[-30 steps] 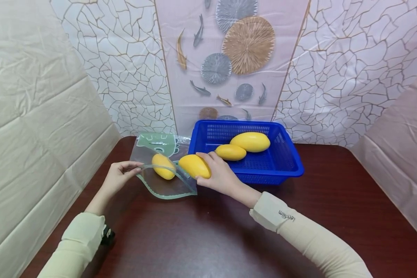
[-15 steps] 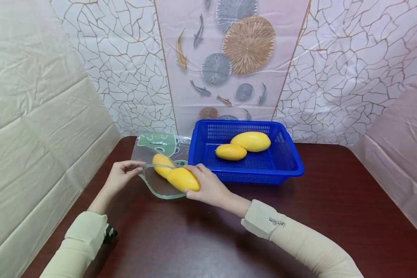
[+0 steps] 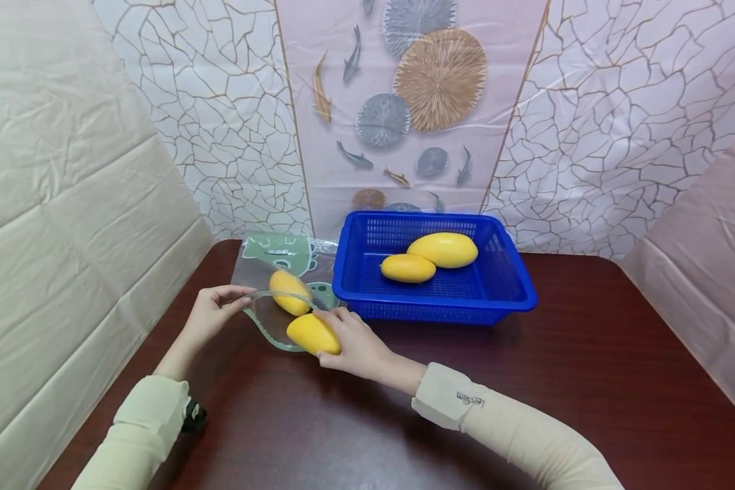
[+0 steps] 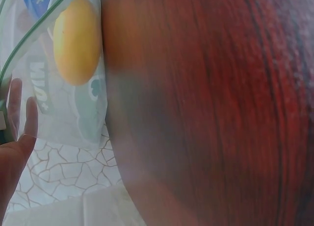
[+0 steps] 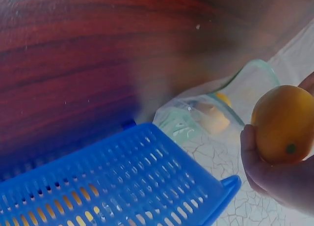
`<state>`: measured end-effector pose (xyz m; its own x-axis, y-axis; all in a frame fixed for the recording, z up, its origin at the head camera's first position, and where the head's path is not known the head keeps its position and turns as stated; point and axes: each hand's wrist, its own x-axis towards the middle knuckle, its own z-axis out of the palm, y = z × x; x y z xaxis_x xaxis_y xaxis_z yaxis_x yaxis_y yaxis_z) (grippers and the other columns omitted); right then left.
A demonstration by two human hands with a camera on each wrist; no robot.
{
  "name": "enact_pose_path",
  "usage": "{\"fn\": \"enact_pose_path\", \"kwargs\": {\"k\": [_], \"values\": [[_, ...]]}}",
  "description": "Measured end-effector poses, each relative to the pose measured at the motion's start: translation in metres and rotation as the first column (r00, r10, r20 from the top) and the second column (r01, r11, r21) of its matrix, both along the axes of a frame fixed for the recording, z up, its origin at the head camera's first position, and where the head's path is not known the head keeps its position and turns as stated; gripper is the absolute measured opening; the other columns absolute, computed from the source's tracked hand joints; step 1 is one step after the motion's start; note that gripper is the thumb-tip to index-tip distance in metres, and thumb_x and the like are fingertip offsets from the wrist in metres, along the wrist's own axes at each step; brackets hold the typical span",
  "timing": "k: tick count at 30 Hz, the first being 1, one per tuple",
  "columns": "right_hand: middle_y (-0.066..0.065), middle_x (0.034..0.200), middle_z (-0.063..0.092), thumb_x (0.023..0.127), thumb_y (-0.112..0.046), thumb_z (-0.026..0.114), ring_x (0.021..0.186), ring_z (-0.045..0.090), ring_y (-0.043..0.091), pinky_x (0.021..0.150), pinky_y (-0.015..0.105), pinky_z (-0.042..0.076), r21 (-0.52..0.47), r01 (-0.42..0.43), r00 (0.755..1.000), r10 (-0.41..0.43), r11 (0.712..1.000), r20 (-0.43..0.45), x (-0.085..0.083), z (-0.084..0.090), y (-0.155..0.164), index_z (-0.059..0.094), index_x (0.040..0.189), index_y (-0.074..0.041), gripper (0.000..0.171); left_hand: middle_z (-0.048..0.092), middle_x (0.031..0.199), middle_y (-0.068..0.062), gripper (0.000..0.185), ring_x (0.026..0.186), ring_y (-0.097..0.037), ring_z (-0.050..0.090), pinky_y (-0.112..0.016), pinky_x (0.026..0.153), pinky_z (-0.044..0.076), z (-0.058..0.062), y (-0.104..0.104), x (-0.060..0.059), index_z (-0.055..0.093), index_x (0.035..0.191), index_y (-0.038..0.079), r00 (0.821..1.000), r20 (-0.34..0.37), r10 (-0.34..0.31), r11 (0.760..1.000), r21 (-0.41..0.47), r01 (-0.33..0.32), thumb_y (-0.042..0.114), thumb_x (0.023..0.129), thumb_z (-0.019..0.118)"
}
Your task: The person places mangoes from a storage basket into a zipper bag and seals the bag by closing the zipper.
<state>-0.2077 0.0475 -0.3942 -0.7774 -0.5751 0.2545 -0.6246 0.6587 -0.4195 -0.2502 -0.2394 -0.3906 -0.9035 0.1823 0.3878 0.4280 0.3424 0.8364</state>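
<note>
**Mango held at the mouth of a clear zip bag**

Dark red-brown wood grain covers the table [image 3: 527,381], which is closed in by pale quilted sheeting on the left and right and, at the back, a cracked-pattern backdrop with a panel of fish and round fan shapes.

On the left part of the table lies a clear zip bag [image 3: 268,272] printed with a green cartoon figure. One mango [image 3: 288,292] already lies inside it; the left wrist view shows this fruit through the plastic, beside the green seal strip. The left hand [image 3: 211,314] pinches the upper lip of the bag's opening between thumb and fingers and holds it lifted off the lower lip, so the mouth gapes toward the person.

The right hand [image 3: 356,344] grips a second mango [image 3: 313,333], its fingers wrapped round the fruit from the right side. This held mango is at the bag's opening, just in front of the one inside and partly over the lower lip; whether it rests on the plastic I cannot tell. The right wrist view shows it cupped in the fingers with its stem end facing the camera.

Just right of the bag, touching its edge, stands a blue plastic basket [image 3: 514,286] with slotted walls. Two more mangoes lie in it side by side, a larger one [image 3: 444,250] behind and a smaller one [image 3: 407,268] in front, touching each other.
</note>
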Motion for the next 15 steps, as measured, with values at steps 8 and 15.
{"fn": "enact_pose_path", "kwargs": {"k": [8, 15], "values": [[0.009, 0.107, 0.057, 0.081, -0.033, 0.068, 0.089, 0.05, 0.02, 0.074, 0.028, 0.043, 0.051, 0.018, 0.997, -0.014, 0.999, -0.075, 0.003, -0.009, -0.005, 0.049, 0.133, -0.015, 0.058, 0.069, 0.087, 0.017, 0.021, 0.073, 0.003, 0.064, -0.014, 0.061, 0.05, -0.017, -0.007, -0.011, 0.065, 0.103, -0.013, 1.0, -0.007, 0.002, 1.0, 0.004, -0.002, 0.0, 0.087, 0.063], [0.01, 0.106, 0.059, 0.08, -0.034, 0.069, 0.085, 0.053, 0.021, 0.071, 0.028, 0.046, 0.127, 0.041, 0.974, -0.011, 0.991, -0.227, 0.005, -0.017, -0.011, 0.055, 0.124, -0.015, 0.05, 0.067, 0.084, 0.022, 0.021, 0.072, 0.003, 0.065, -0.014, 0.062, 0.051, -0.018, -0.005, -0.01, 0.064, 0.101, -0.015, 1.0, -0.008, -0.003, 1.0, 0.029, 0.004, -0.002, 0.086, 0.064]]}}
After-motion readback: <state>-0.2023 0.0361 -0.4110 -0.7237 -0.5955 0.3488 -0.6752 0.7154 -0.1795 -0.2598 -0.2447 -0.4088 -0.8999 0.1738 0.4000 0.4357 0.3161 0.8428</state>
